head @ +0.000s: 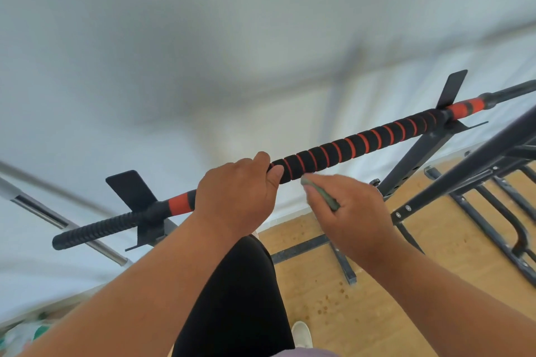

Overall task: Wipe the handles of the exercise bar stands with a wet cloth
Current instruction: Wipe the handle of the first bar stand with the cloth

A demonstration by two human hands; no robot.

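bar end: ribbed black rubber grip [95, 230], round section, stuck out past the left bracket [132, 189], untouched.
bar axis: bar [348, 146] ran low-left to high-right across the view, seated in flat black plate brackets on both stands.
handle surface: black foam with a red spiral stripe, soft-looking; solid red bands at each end.
left hand: left hand [236, 197] wrapped over the bar from above near the left red band, fingers curled round the foam, thumb tip showing on the near side; it was steadying the bar.
right hand: right hand [345, 211] sat just beside the left hand, just below and in front of the foam, pinching a folded grey-green cloth [320, 193]; blurred, so contact between cloth and bar could not be told.
key relation: unwiped-looking foam lay up and to the right of the cloth, along the bar axis; right hand was the nearer one for that stretch.
right stand: dark steel upright [417, 158] with a row of holes, base tubes on the wood floor [333, 307].
judgement: next stroke likely needed to follow the slope toward the right bracket [452, 88].
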